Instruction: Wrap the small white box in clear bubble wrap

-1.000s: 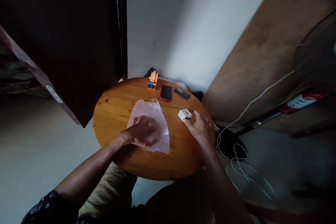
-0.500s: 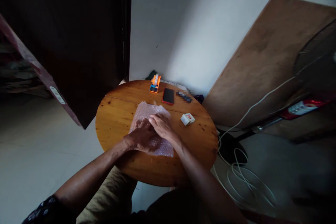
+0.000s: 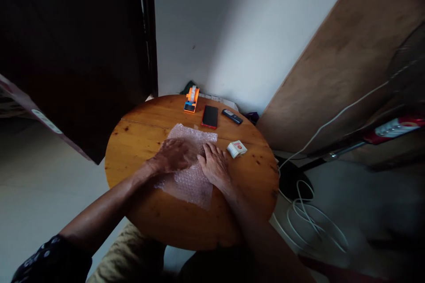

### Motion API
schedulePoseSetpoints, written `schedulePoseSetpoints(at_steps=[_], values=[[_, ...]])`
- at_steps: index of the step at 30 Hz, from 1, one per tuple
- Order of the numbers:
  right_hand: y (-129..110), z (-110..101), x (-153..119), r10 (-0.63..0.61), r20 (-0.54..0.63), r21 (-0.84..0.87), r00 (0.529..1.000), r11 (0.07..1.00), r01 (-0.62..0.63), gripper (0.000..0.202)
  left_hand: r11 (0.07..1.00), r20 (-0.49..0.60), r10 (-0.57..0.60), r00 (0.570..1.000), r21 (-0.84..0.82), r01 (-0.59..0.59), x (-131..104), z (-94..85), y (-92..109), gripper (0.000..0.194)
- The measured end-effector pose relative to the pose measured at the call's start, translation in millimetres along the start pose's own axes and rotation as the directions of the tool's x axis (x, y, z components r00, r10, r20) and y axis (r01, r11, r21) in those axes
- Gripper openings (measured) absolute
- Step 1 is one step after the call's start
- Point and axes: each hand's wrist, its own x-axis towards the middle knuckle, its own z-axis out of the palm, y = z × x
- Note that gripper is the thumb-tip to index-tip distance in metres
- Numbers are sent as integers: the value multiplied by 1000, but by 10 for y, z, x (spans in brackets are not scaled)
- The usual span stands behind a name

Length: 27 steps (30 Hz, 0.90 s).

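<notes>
A sheet of bubble wrap (image 3: pixel 194 181) lies on the round wooden table (image 3: pixel 133 141). My left hand (image 3: pixel 174 154) rests on the left part of the sheet, palm down, somewhat blurred, its fingers stretched out. Over the sheet's right edge lies my right hand (image 3: pixel 215 164), flat with the fingers apart. Neither hand grips anything. A small white box (image 3: pixel 237 149) stands just right of my right hand. Beyond the sheet are a phone with a red edge (image 3: pixel 210 116) and an orange tape dispenser (image 3: pixel 191 99).
A dark handheld device (image 3: pixel 232 116) lies near the table's back right edge. Behind the table is a pale wall (image 3: pixel 199 31), with a dark door (image 3: pixel 73 44) at the left. A brown board (image 3: pixel 332 66) leans at the right, near a stand and loose white cable (image 3: pixel 312 212).
My hands have moved apart, where they overlapped before. More of the bubble wrap shows and it looks spread flatter. The camera view has shifted slightly.
</notes>
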Motion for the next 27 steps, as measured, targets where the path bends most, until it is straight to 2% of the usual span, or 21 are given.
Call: schedulePoseSetpoints(at_steps=[3,6,14,20,24,27], values=[[83,0,8,19,-7,-11,1000,1000,-19,49,1000,17,-18,1000,-14,18,10,79,-88,73],[173,-7,15,19,-3,-16,1000,1000,-19,47,999,55,-28,998,-19,29,-28,103,-127,84],[234,-41,40,-4,-14,-24,1000,1000,3,42,998,127,-70,989,11,69,-82,43,-117,96],[259,-29,58,22,8,-16,1000,1000,-22,44,995,116,-102,988,32,99,-92,54,-94,97],[274,-36,36,13,-47,-3,999,1000,-13,44,995,113,-99,989,43,95,-101,73,-80,96],[237,-79,-2,-60,-97,4,993,998,61,44,995,101,-92,991,38,88,-106,99,-83,96]])
